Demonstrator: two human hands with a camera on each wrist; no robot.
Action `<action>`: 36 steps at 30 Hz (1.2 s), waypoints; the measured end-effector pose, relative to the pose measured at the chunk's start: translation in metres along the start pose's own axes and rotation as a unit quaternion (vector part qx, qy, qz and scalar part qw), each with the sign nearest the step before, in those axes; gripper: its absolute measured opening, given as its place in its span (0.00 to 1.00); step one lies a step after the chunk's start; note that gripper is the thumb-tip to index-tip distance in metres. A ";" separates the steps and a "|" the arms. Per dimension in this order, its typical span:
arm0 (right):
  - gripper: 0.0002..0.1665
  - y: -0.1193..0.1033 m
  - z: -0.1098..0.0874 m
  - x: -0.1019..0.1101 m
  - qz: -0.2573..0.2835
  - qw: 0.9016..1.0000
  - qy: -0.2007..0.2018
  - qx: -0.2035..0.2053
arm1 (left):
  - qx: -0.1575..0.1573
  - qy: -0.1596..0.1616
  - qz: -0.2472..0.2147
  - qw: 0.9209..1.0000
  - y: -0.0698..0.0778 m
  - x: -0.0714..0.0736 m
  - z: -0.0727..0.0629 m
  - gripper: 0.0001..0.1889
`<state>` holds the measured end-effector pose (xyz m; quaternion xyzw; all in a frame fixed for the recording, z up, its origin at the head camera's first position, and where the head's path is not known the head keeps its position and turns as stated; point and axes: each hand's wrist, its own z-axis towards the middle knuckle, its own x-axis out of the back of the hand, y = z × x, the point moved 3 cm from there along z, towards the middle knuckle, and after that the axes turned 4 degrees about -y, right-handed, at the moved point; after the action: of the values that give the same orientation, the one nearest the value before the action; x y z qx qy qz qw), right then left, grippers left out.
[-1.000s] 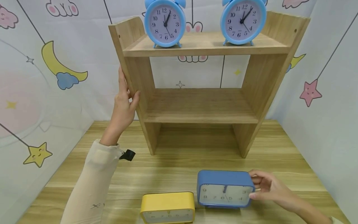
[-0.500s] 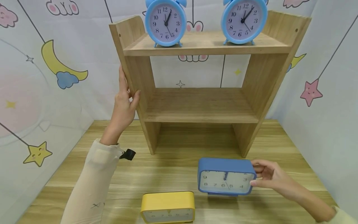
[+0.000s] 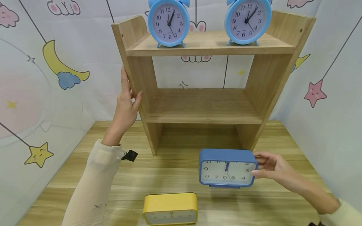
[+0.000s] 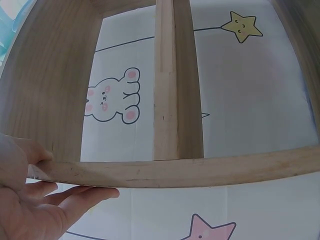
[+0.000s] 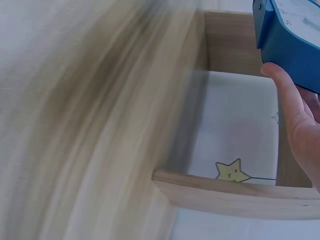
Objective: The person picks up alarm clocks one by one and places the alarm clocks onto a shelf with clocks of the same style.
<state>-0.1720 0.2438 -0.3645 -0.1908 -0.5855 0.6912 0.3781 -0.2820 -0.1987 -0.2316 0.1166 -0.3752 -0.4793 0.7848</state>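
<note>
My right hand grips a blue rectangular desk clock by its right end, thumb at the front edge. Upright and with its face towards me, the clock hangs above the table, in front of the wooden shelf. In the right wrist view part of the blue clock shows at the upper right. On the shelf's left side panel, my left hand holds the edge, thumb on one side and fingers on the outside; the left wrist view shows this too. A yellow rectangular clock stands on the table at the front.
Two round light-blue alarm clocks, a left one and a right one, stand on the shelf's top board. Below them lies a middle board. The wood-grain table is bounded by printed cloth walls.
My right hand has lifted the blue clock off the table and moved it up and away from me towards the shelf. My left hand stays on the shelf's side panel.
</note>
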 end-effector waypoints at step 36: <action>0.21 -0.056 0.085 0.006 -0.020 0.996 0.085 -0.024 | 0.015 -0.013 -0.003 1.000 0.000 0.000 -0.001 0.44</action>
<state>-0.2190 0.1940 -0.2893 -0.2459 -0.5713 0.6505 0.4358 -0.2818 -0.1995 -0.2321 0.1233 -0.3917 -0.4776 0.7767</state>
